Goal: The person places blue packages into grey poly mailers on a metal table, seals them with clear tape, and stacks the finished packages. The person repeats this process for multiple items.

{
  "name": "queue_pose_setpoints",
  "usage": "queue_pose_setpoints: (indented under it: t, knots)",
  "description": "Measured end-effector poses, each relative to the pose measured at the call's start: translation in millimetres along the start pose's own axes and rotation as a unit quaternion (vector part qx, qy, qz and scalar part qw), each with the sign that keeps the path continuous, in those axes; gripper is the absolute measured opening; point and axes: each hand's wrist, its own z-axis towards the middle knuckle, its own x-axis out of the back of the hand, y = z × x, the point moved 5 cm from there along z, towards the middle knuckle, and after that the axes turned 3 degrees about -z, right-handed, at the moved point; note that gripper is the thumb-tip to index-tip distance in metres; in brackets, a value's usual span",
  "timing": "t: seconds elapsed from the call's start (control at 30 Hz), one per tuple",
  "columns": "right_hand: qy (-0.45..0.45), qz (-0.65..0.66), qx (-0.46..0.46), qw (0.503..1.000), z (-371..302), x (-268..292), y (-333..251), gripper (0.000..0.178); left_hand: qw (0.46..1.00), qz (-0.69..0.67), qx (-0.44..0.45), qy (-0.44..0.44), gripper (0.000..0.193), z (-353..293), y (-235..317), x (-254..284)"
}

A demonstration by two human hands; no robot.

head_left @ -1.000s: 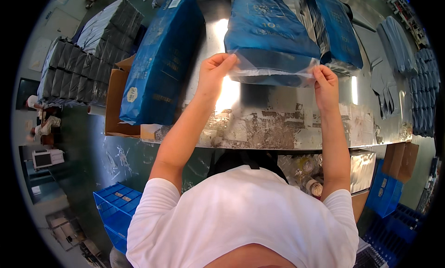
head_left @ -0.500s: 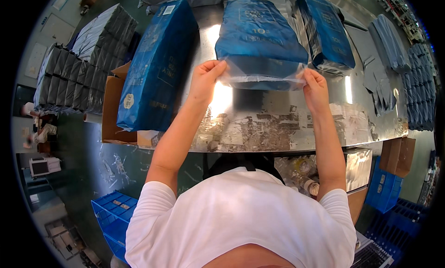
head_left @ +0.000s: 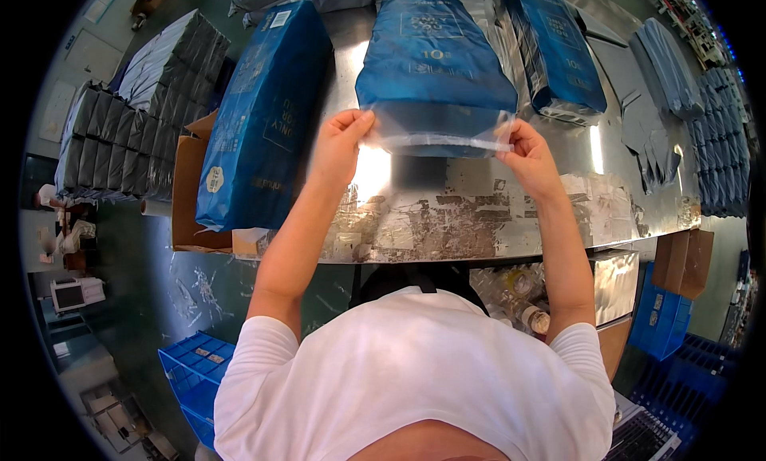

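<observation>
Bulging blue package point(head_left: 435, 62), clear open flap

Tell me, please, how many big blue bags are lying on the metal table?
3: one at the left over a cardboard box, one in the middle inside the clear sleeve the hands pinch, one at the right. Others may lie beyond the frame's top.

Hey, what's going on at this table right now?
A person in a white shirt stands at a worn metal table. The left hand and right hand each pinch a corner of the clear plastic end of a blue package lying flat on the table. More blue packages lie on either side, one over a cardboard box.
</observation>
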Motion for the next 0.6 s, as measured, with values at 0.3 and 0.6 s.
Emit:
queue_pose_setpoints:
  t: [0.3, 0.6]
  knots:
    - [-0.077, -0.287, -0.291, 0.909, -108, 87, 168, 0.027, 0.937, 0.238, 0.254, -0.035, 0.044, -71, -142, 119]
    - [0.247, 0.111, -0.259, 0.927, -53, 46, 213, 0.064, 0.953, 0.269, 0.131, 0.045, 0.052, -44, -172, 60]
